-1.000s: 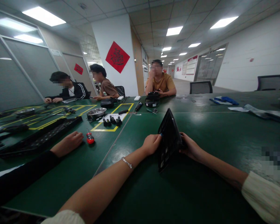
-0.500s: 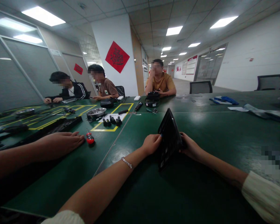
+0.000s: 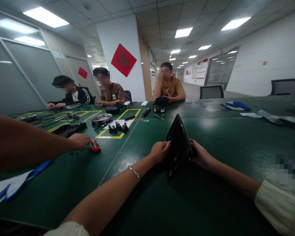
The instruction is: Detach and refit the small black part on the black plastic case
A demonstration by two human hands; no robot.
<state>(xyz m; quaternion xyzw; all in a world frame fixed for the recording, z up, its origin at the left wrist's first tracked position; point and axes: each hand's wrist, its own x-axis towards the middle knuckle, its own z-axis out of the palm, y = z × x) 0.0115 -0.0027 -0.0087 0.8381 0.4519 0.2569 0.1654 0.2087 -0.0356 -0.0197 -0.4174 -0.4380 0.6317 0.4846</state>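
A flat black panel [image 3: 178,144] stands tilted on edge above the green table [image 3: 140,196], between my two hands. Its exact kind is hard to make out in the dim light. My left hand [image 3: 160,151], with a silver bracelet at the wrist, grips its left side, thumb on the face. Behind the right edge, the fingers of my right hand [image 3: 199,154] are curled round the panel and partly hidden by it. A co-worker's hand [image 3: 80,141] reaches in from the left beside a red-handled screwdriver [image 3: 94,144].
Several black cylindrical parts [image 3: 118,127] stand near a metal bowl [image 3: 102,118] inside yellow tape. A black tray [image 3: 71,129] lies left, and blue-white gloves [image 3: 12,188] lie nearer. Small pliers [image 3: 160,116] and a black headset [image 3: 160,105] lie ahead. Three people sit across the table.
The co-worker's arm at left has lifted, its hand now closed near the screwdriver, uncovering the gloves. The black tray has shifted away. My hands and the panel stay nearly still.
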